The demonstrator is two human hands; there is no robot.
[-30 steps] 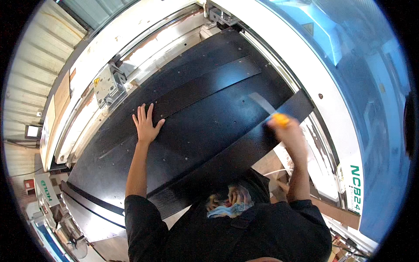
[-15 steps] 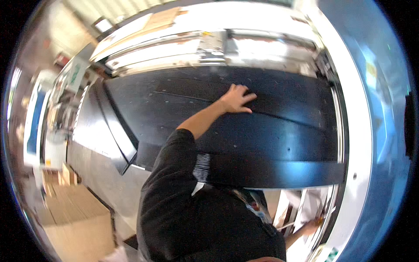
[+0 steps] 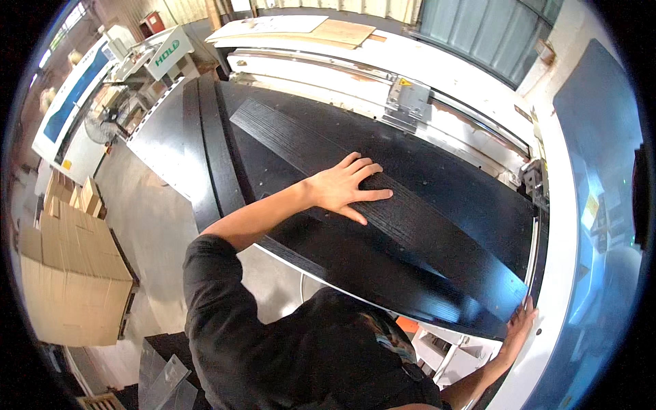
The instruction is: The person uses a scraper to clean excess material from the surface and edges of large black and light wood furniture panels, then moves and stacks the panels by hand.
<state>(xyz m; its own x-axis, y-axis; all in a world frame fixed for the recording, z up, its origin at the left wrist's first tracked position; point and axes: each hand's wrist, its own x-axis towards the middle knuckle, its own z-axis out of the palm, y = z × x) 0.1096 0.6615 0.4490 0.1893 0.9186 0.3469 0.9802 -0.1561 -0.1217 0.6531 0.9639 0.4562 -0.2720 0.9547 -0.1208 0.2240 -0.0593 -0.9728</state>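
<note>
- One broad black surface [image 3: 454,174] fills the middle, dotted with small light flecks.
- A blue, see-through-looking cover [image 3: 594,178] stands along the right, with a white frame [image 3: 564,225] curving between it and the surface.
- A long black strip [image 3: 418,225] lies flat on the surface, slanting from the upper left down to the right. Its face carries fine lengthwise lines like wood grain, plainest at the far left end and under the left hand; toward the right end it catches a bluish-white sheen. The sides look straight but for the lens's bend.
- A tan stack of cardboard [image 3: 75,280] stands on the floor at the left, well apart from the strip.
- Other dark strips [image 3: 215,150] lie across the surface's left end.
- Pale boards [image 3: 338,33] rest on the white machine top behind.
- The left hand [image 3: 348,186] lies palm down on the long strip's middle, its grip wide, fingers spread, holding nothing.
- The right hand [image 3: 521,324] is at the strip's right end, beside the white frame; whether its grip closes on the edge I cannot tell.
- A grey metal block [image 3: 408,102] with a yellow mark sits on the rail behind.
</note>
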